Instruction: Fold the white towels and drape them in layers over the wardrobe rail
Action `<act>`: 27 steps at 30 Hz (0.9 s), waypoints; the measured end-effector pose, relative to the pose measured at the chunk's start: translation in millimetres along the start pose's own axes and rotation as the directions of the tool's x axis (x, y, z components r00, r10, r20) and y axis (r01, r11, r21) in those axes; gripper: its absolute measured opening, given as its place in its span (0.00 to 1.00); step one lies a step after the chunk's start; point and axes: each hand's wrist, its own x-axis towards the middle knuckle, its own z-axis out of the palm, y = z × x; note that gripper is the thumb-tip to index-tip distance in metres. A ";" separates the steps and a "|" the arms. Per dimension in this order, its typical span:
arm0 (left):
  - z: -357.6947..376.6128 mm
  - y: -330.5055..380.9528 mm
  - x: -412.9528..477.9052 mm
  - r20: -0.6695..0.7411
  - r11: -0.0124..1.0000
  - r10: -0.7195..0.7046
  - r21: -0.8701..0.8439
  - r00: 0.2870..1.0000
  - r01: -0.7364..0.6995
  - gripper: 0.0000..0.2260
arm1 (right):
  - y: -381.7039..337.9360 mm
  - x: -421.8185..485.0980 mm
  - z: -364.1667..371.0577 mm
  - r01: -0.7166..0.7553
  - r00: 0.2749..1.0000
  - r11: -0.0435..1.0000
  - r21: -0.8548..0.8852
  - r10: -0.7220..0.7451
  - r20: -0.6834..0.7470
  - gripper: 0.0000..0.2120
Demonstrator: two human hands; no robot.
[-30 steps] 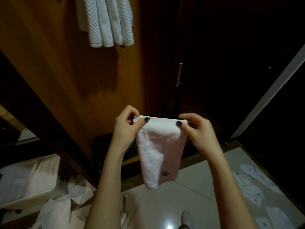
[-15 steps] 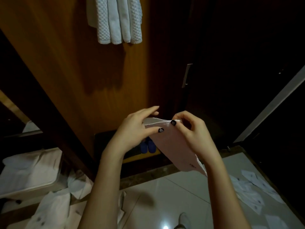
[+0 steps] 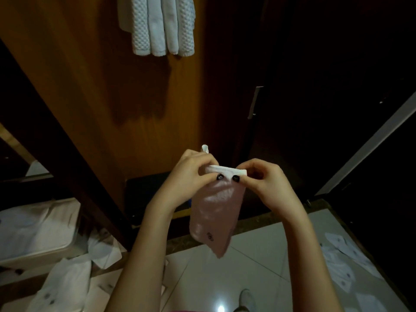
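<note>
One towel (image 3: 216, 217) lowered; left hand (image 3: 191, 174), right hand (image 3: 267, 183) pinch.

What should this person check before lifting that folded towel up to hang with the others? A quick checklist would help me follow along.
1. Both the left-hand grip and the right-hand grip pinch the top edge of the towel: ok.
2. The towel hangs free of the floor: ok.
3. Folded layers flush along the top: not ok, a white tip pokes up above the left-hand grip.
4. The hung towels lie side by side in even strips: ok.
5. Spare room on the rail: cannot tell, the rail is out of view.
</note>
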 end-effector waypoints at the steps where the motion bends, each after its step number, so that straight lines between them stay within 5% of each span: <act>1: -2.0 0.9 -0.3 -0.014 1.000 0.000 -0.011 1.000 0.000 0.07 | 1.3 0.1 -1.7 -0.024 1.000 1.000 -0.014 0.024 0.005 0.06; 7: -13.0 6.8 -0.7 -0.167 0.999 0.028 0.043 0.986 -0.021 0.05 | 0.2 -2.6 -1.5 0.023 0.999 0.992 0.125 -0.017 -0.049 0.03; 13: -13.7 9.3 -2.9 -0.210 0.996 0.092 0.018 0.973 -0.090 0.05 | -3.3 3.8 13.1 -0.025 0.996 0.977 0.214 0.043 -0.077 0.27; 18: -17.4 5.0 -6.3 -0.207 0.992 0.097 -0.060 0.973 -0.112 0.03 | -3.9 5.4 13.5 0.007 0.997 0.933 0.360 0.023 -0.079 0.13; 22: -16.9 5.0 -6.7 -0.203 0.988 0.100 -0.098 0.974 -0.122 0.02 | -6.7 3.8 18.1 0.004 0.998 0.916 0.402 -0.030 0.059 0.08; 27: -19.4 6.4 -7.5 -0.197 0.954 0.101 -0.259 0.975 -0.151 0.04 | -12.2 3.3 27.0 0.049 0.997 0.900 0.433 -0.017 -0.077 0.05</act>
